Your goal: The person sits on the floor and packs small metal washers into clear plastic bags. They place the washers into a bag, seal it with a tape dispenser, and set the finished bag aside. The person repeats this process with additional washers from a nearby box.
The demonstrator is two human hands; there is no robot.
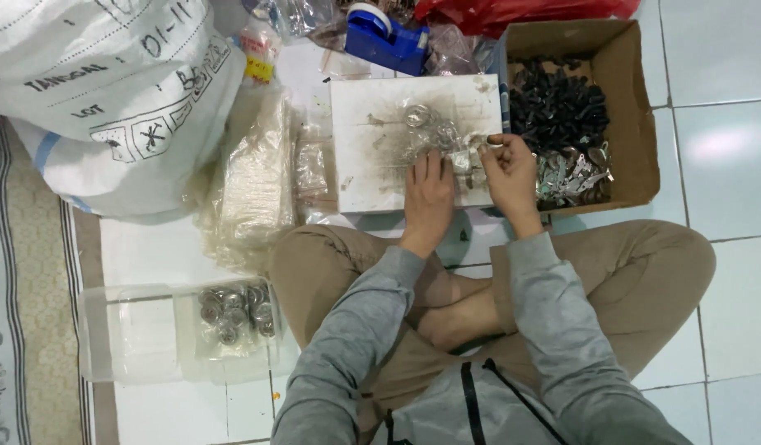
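Over the white board (372,177), near its edge closest to me, I am working with both hands side by side. My left hand (428,194) is lying palm down on the board, fingers curled onto a small crumpled plastic bag (464,159), pinning it there. My right hand (508,169) is pinching the same bag from the other side, thumb and forefinger closed on its upper corner, the other fingers folded in. What is inside the bag is too small and blurred for me to tell; it may be metal rings. A loose heap of shiny rings (426,124) is lying on the board just beyond my hands. Right of the board, a cardboard box (623,91) is holding dark parts at the far end and silvery parts at the near end. Beyond the board, a blue tape dispenser (384,37) is sitting. Left of the board, a stack of clear bags (252,177) is lying, with a big white sack (108,82) beyond it. Nearer to me on that side, a clear tub (133,330) is holding packed round metal pieces.
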